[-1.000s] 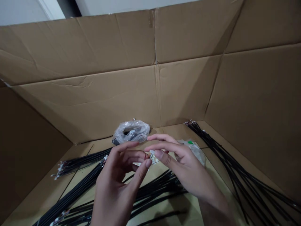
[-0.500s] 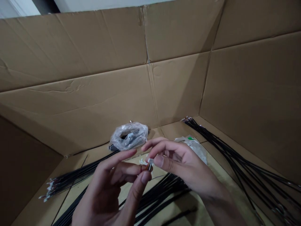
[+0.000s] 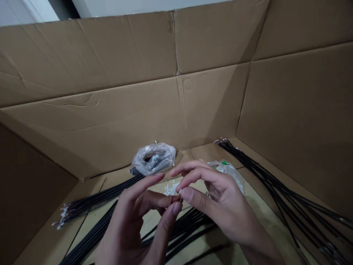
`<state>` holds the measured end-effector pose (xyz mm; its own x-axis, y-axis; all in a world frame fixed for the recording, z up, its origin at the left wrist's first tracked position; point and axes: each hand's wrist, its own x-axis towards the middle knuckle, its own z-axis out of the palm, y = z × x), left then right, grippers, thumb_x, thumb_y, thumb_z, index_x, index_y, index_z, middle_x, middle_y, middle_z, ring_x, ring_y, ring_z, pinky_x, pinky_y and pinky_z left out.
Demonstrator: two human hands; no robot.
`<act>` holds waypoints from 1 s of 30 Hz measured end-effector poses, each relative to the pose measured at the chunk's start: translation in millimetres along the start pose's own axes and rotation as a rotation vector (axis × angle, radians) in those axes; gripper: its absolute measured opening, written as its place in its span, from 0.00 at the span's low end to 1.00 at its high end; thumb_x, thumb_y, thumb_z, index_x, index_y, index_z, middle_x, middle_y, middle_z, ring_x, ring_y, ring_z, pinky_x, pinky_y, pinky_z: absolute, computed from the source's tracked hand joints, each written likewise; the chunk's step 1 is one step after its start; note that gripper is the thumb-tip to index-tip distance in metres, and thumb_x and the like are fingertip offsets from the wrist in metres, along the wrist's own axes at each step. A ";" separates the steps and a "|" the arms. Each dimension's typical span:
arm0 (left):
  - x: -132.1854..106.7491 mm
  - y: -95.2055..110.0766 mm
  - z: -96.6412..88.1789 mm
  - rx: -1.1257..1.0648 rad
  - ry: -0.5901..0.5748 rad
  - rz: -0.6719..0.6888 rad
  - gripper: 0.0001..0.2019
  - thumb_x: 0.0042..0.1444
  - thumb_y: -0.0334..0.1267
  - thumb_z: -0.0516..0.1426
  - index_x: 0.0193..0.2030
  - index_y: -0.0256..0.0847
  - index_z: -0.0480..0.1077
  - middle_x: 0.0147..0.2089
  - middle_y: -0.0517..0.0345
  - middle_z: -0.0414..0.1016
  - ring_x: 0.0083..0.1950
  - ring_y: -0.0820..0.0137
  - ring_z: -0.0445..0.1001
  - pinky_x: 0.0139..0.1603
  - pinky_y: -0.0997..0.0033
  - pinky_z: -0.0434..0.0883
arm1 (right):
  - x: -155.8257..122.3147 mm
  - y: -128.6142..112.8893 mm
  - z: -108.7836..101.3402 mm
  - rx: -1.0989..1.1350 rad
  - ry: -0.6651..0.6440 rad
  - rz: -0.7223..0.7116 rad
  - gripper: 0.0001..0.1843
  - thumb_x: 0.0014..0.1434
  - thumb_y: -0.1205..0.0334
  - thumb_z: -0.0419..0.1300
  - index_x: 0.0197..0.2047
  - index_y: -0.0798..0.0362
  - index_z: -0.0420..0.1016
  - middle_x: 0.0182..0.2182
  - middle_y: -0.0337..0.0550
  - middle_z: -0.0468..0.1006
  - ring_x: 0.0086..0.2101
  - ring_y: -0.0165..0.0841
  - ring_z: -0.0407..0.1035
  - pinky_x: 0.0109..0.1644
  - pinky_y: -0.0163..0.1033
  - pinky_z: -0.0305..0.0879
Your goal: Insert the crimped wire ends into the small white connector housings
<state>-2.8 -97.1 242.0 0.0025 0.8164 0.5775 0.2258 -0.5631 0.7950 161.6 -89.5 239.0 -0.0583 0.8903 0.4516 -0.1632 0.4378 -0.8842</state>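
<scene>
Between thumb and index finger, my left hand [image 3: 143,217] pinches the thin coloured wires [image 3: 178,198] at a cable's end. My right hand [image 3: 215,191] closes thumb and fingertip on a small white connector housing [image 3: 180,191] right at those wire tips; fingers mostly cover it. Whether the wires sit inside the housing, I cannot tell. Just behind the fingertips lies a small heap of white connector housings [image 3: 171,187]. Several black cables [image 3: 190,228] run beneath both hands.
Cardboard walls [image 3: 124,110] enclose the work surface. Black cable bundles lie at left [image 3: 102,197] and right [image 3: 264,176], the left one with white connectors. A clear plastic bag [image 3: 153,158] with black contents sits at the back, another flat bag [image 3: 234,175] behind my right hand.
Both hands have shifted slightly right in view. The white housing, plainer before, is now more covered by my right fingertips. The heap of housings shows more clearly.
</scene>
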 end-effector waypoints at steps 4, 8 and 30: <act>3.9 -5.6 0.7 0.073 -0.071 -0.026 0.15 0.63 0.37 0.65 0.55 0.55 0.75 0.33 0.68 0.82 0.36 0.74 0.84 0.44 0.79 0.81 | 5.3 6.5 -3.0 0.054 0.018 0.034 0.05 0.66 0.62 0.68 0.36 0.48 0.81 0.45 0.41 0.85 0.49 0.36 0.78 0.58 0.43 0.70; 17.8 -15.0 13.3 0.113 -0.152 -0.093 0.16 0.64 0.42 0.63 0.57 0.48 0.72 0.36 0.61 0.84 0.37 0.69 0.84 0.43 0.71 0.81 | 16.3 21.9 -16.2 -0.049 0.017 0.177 0.07 0.64 0.56 0.67 0.37 0.50 0.81 0.37 0.40 0.84 0.42 0.35 0.78 0.50 0.42 0.72; -92.8 -29.8 10.4 -0.047 -0.623 -0.174 0.54 0.52 0.78 0.55 0.79 0.52 0.52 0.83 0.46 0.43 0.81 0.46 0.46 0.74 0.37 0.59 | -98.3 43.0 -33.6 -0.324 -0.507 -0.047 0.71 0.46 0.34 0.76 0.81 0.39 0.40 0.80 0.48 0.25 0.77 0.53 0.25 0.76 0.64 0.45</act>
<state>0.3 -154.7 162.8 0.5375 0.8100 0.2347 0.2307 -0.4089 0.8829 193.4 -154.0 152.6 -0.5336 0.7331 0.4217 0.1268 0.5624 -0.8171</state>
